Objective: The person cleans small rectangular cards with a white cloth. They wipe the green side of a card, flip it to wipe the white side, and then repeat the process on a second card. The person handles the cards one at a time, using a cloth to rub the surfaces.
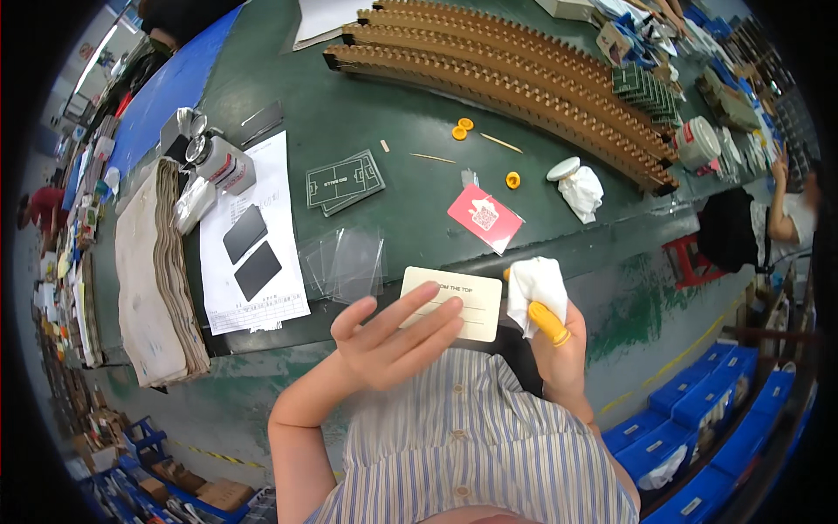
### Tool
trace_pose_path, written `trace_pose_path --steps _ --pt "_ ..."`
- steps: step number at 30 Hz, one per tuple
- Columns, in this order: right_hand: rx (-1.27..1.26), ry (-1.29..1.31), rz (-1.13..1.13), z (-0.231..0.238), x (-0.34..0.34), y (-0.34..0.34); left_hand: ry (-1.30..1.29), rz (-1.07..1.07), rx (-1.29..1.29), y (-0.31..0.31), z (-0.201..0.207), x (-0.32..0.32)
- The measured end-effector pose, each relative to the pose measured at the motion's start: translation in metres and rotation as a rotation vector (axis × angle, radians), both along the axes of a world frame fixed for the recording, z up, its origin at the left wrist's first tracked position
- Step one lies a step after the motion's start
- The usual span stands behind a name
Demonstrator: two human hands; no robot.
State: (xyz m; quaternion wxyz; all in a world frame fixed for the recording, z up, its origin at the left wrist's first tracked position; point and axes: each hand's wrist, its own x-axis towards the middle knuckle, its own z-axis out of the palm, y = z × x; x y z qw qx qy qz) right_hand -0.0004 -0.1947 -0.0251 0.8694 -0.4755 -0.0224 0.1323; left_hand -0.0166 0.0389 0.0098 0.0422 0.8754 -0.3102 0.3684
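Note:
A cream card [478, 316] with printed lines is held up just off the table's near edge. My left hand [393, 345] has it, with fingers spread across its face; the thumb's grip is hidden. Beside the card's right edge, my right hand [563, 354] is closed on a folded white cloth [536, 281]. A yellow finger cot [547, 323] covers a digit of that hand, and another bit of yellow shows at the cloth's left side. Just beyond, a pink card [485, 218] with a white print lies on the green table [410, 205].
Left are clear sleeves [349, 262], dark green cards [345, 183], black cards [257, 271] on a paper sheet [284, 288], a metal can [223, 166] and stacked cardboard [153, 279]. Yellow finger cots [512, 180], a cloth wad [580, 194] and slotted racks [506, 79] lie beyond.

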Motion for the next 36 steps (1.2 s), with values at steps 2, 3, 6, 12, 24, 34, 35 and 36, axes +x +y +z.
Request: trace_pose_path --steps 2,3,6,12,24,34,35,36 --pt "0.088 0.069 0.027 0.000 0.001 0.004 -0.034 0.004 0.011 0.000 -0.004 -0.002" --pt "0.132 0.102 0.041 -0.001 0.001 0.006 -0.052 0.007 0.017 -0.001 -0.005 -0.003" --pt "0.089 0.156 0.081 0.001 -0.001 0.011 -0.091 0.011 0.016 -0.003 -0.011 -0.002" --pt "-0.200 0.110 0.050 0.011 0.007 0.023 0.020 0.002 -0.026 -0.011 -0.017 -0.002" --pt "-0.292 -0.055 -0.049 0.007 0.016 0.016 1.036 -0.171 -1.677 -0.022 -0.033 0.020" --pt "-0.534 -0.268 -0.155 0.013 0.031 -0.003 1.274 -0.199 -1.610 -0.024 -0.033 0.020" --pt "-0.572 -0.297 -0.152 0.014 0.034 -0.006 1.282 -0.208 -1.610 -0.025 -0.032 0.020" --pt "-0.527 -0.299 -0.140 0.019 0.038 -0.006 1.285 -0.230 -1.596 -0.026 -0.030 0.021"
